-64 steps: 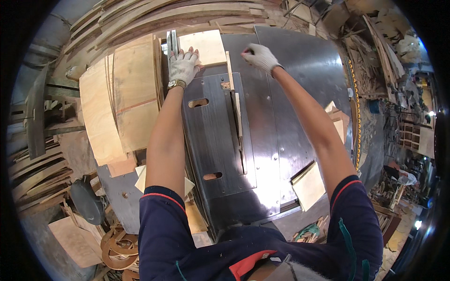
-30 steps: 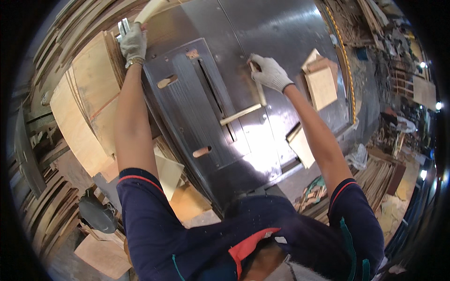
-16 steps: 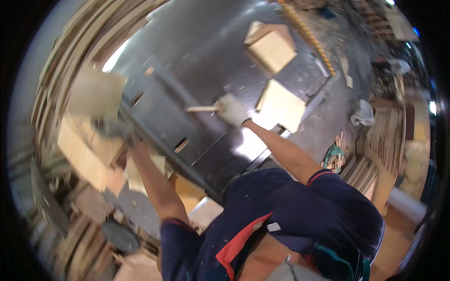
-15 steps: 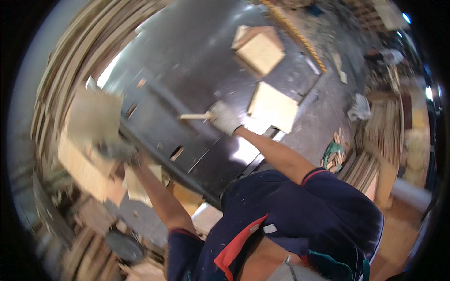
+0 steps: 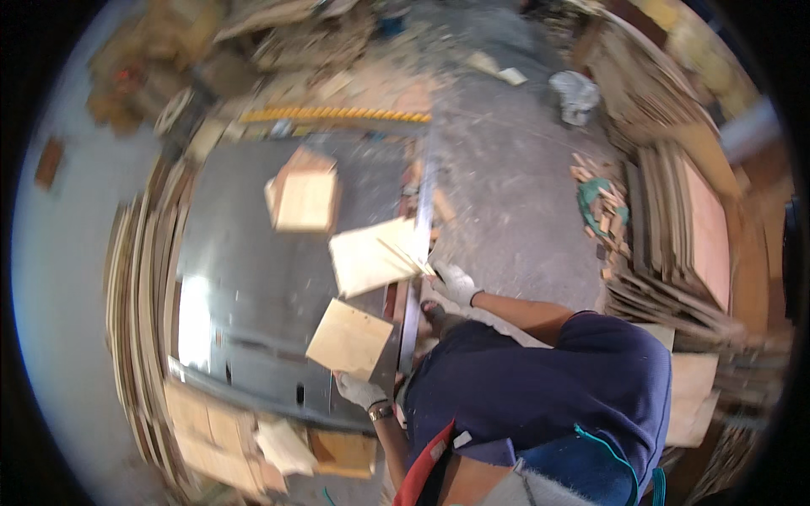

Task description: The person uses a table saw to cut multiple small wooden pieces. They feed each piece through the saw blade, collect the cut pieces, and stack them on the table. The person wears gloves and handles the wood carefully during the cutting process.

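Note:
My left hand, gloved in white with a watch at the wrist, is closed on the near edge of a square, pale plywood board. That board is over the near right part of the dark metal table. My right hand, also gloved, pinches thin wooden strips at the table's right edge. The strips reach across another pale board lying on the table. Farther off sits a small, uneven stack of square boards.
Long planks stand along the table's left side. At the near end are more plywood pieces. A green bag with wood scraps and a whitish plastic bag lie on the floor, near stacked panels on the right.
My view has turned to the right. The board in my left hand has come from the plywood pile to over the table. My right hand has moved to the table's edge with the wood.

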The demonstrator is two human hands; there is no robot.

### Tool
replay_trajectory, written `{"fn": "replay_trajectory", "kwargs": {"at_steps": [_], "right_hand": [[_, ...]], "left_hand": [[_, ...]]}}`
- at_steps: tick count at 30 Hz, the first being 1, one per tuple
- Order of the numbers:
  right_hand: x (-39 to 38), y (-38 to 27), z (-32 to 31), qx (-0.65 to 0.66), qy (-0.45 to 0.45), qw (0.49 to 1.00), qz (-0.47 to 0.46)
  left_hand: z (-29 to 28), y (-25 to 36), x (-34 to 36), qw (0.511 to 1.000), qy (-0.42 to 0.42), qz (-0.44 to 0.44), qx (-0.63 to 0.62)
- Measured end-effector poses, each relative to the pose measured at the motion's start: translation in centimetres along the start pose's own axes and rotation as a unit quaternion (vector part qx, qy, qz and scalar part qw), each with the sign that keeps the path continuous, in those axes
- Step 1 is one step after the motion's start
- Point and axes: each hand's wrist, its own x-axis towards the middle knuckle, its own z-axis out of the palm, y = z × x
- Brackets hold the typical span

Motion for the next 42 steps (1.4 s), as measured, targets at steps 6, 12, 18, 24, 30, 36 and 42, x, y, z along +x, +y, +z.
{"fn": "replay_trajectory", "kwargs": {"at_steps": [6,12,18,24,30,36,42], "right_hand": [[-3.5,15.6,-4.2,0.023,0.148,0.967,0.208],[-9.6,24.8,-2.3,0.008,0.124,0.967,0.222],[-17.4,28.5,-0.8,0.071,-0.118,0.891,0.432],[-14.1,30.2,-1.0,-0.006,-0.21,0.915,0.345],[-9.5,34.7,1.0,0.072,-0.188,0.913,0.354],[-2.9,27.9,1.5,0.164,-0.132,0.906,0.366],[6.7,20.8,-0.9,0.104,-0.077,0.948,0.292]], "left_hand": [[13.0,5.6,5.3,0.762,-0.13,0.418,0.477],[22.1,10.7,10.1,0.984,-0.143,0.013,-0.106],[19.8,0.2,4.6,0.969,-0.239,0.024,0.051],[14.9,-4.5,-0.7,0.96,-0.254,-0.054,0.103],[12.1,-1.7,-7.1,0.904,-0.378,-0.02,0.197],[7.8,-3.7,-5.7,0.932,-0.279,-0.109,0.205],[6.6,-3.9,-5.8,0.939,-0.261,-0.1,0.198]]}}
